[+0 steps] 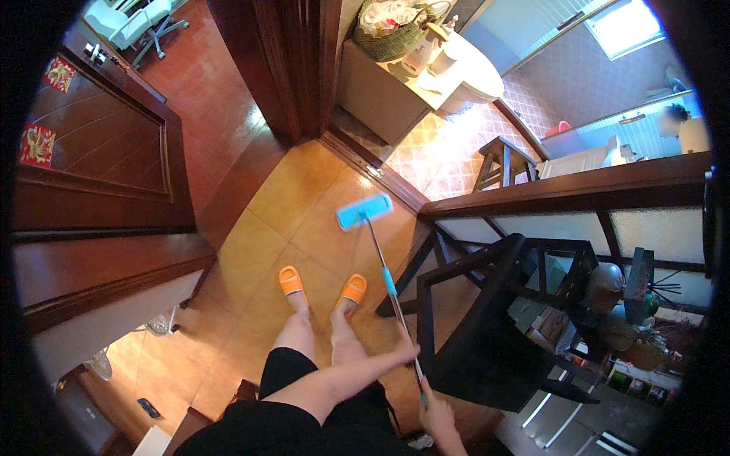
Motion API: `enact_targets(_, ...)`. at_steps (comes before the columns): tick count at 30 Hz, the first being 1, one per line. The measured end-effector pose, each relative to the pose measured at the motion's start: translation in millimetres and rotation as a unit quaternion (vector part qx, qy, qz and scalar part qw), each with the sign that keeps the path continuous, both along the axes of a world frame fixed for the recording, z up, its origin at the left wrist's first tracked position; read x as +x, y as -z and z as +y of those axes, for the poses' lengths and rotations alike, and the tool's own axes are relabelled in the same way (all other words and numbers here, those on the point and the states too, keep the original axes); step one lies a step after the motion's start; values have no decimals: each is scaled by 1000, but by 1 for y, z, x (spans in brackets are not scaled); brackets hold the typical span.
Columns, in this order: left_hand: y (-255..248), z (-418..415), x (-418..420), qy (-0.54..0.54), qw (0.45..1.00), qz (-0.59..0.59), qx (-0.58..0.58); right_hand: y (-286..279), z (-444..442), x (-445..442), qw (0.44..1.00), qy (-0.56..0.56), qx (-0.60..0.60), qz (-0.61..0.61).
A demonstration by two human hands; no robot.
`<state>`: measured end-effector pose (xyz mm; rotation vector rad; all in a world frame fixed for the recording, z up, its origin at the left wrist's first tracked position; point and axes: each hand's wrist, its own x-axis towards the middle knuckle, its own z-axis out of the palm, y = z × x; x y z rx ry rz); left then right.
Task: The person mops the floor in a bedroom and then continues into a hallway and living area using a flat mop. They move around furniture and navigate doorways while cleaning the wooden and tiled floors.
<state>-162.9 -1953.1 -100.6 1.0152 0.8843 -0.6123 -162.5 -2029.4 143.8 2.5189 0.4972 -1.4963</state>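
A flat mop with a blue rectangular head (365,211) rests on the tan tiled floor (274,216) ahead of my feet. Its metal pole (377,245), with a blue sleeve partway along, slants down towards my right side. Across my body reaches my left arm, and my left hand (406,347) is closed around the middle of the pole. Lower down, my right hand (438,419) grips the end by the blue handle. The mop head looks slightly blurred.
Orange slippers (292,284) are on my feet. A dark wooden frame (425,319) stands close right of the pole. Ahead lies a bathroom threshold (376,171), with a wooden stool (505,162) and a cabinet (376,102) beyond. At left is a dark wooden door (102,148).
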Motion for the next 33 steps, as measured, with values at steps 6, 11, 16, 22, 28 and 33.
enact_targets(6,-88,-19,-34,99,975,118,-162,-47,-50,-44,995,97,-2,29)
enact_targets(11,-84,15,-59,48,989,99,-96,-44,-8,-46,991,68,39,105)
enact_targets(16,-73,54,-76,33,996,82,3,-31,30,-53,986,94,70,120)
enact_targets(22,-56,155,-83,-69,979,87,169,24,112,-45,975,70,162,133)
enact_targets(28,39,282,-104,-220,938,107,247,125,228,-48,949,-8,273,157)
enact_targets(33,40,325,-115,-164,943,164,238,139,261,-56,962,-16,197,188)
